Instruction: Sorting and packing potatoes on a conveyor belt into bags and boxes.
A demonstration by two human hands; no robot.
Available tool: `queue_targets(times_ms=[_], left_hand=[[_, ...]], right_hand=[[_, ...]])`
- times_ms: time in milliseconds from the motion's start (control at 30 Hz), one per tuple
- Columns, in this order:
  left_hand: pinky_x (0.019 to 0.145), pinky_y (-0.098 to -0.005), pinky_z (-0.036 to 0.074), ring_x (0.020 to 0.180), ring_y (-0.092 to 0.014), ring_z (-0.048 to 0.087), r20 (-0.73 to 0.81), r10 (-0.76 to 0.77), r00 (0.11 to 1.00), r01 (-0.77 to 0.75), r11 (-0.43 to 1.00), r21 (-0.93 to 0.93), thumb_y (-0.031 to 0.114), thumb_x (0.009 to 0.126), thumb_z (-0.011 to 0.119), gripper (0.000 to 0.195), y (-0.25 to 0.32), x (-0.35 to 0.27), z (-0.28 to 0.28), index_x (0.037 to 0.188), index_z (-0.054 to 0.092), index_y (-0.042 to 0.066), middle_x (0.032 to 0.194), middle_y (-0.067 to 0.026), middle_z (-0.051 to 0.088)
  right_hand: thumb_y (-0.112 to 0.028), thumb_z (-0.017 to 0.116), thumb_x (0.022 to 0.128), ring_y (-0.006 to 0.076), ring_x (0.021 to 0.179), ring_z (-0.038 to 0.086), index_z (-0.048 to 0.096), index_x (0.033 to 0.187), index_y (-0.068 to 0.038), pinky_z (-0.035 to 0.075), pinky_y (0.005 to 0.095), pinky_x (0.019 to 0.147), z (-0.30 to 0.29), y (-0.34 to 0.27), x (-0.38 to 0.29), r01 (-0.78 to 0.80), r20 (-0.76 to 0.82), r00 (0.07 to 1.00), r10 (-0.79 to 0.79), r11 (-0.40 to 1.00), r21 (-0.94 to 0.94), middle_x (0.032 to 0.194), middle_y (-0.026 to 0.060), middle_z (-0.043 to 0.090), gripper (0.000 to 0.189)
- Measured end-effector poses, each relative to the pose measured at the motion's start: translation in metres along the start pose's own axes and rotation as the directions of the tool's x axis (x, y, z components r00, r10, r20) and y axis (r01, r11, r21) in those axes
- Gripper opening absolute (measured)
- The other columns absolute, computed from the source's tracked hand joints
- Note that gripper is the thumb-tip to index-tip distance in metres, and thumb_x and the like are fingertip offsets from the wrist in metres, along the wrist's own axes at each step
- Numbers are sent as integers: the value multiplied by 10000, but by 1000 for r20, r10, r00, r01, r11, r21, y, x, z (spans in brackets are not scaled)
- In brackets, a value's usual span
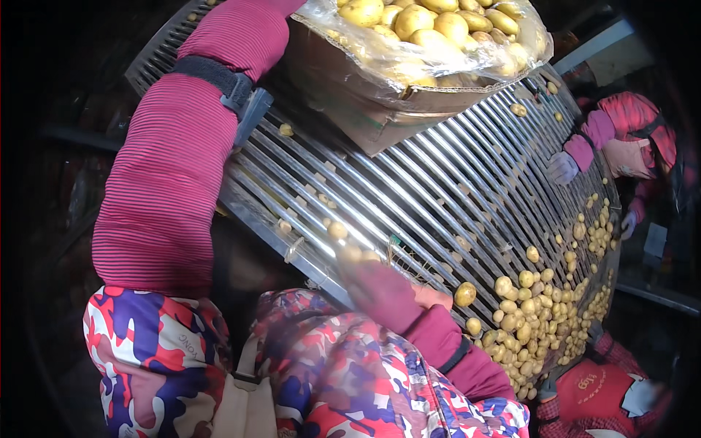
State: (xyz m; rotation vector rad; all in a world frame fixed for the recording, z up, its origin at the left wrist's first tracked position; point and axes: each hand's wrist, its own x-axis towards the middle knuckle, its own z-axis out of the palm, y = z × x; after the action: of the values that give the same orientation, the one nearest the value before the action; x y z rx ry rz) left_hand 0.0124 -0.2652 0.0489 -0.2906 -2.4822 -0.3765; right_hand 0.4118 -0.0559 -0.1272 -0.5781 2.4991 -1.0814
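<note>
My right hand (pixel 358 271) is blurred by motion over the near edge of a metal roller sorting table (pixel 394 180). Pale potatoes (pixel 350 253) lie at its fingertips; whether it grips any cannot be told. My left arm, in a striped magenta sleeve, reaches past the top edge of the picture, and its hand is out of view. Beside that arm, a cardboard box (pixel 378 117) lined with clear plastic stands on the rollers, full of yellow potatoes (pixel 414 22). A single potato (pixel 337 230) rests on the rollers just beyond my right hand.
Many potatoes (pixel 526 323) are heaped at the lower right of the rollers. A co-worker's gloved hand (pixel 563 167) rests on the far right side; another co-worker's gloved hand (pixel 547 386) is by the heap. Dry stems (pixel 408 263) lie near my right sleeve.
</note>
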Motion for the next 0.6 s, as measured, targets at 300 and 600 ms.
queue_targets(times_ms=[300, 600], left_hand=[[876, -463, 495, 1010, -360, 628, 84, -69, 994, 71, 997, -21, 270, 828, 623, 343, 3, 0, -7, 1140, 623, 128, 1040, -197, 667], [909, -439, 469, 1111, -340, 560, -79, 103, 992, -99, 994, 54, 189, 784, 687, 540, -22, -1, 9, 1303, 550, 133, 1155, -142, 610]], right_hand=[[-211, 654, 843, 342, 916, 598, 518, 1291, -105, 490, 438, 763, -6, -4, -5, 143, -88, 986, -140, 989, 23, 1041, 154, 559, 480], [-238, 624, 854, 342, 944, 613, 568, 1187, -78, 514, 434, 788, -15, -24, 26, 36, 93, 995, -30, 997, -61, 1083, 133, 593, 373]])
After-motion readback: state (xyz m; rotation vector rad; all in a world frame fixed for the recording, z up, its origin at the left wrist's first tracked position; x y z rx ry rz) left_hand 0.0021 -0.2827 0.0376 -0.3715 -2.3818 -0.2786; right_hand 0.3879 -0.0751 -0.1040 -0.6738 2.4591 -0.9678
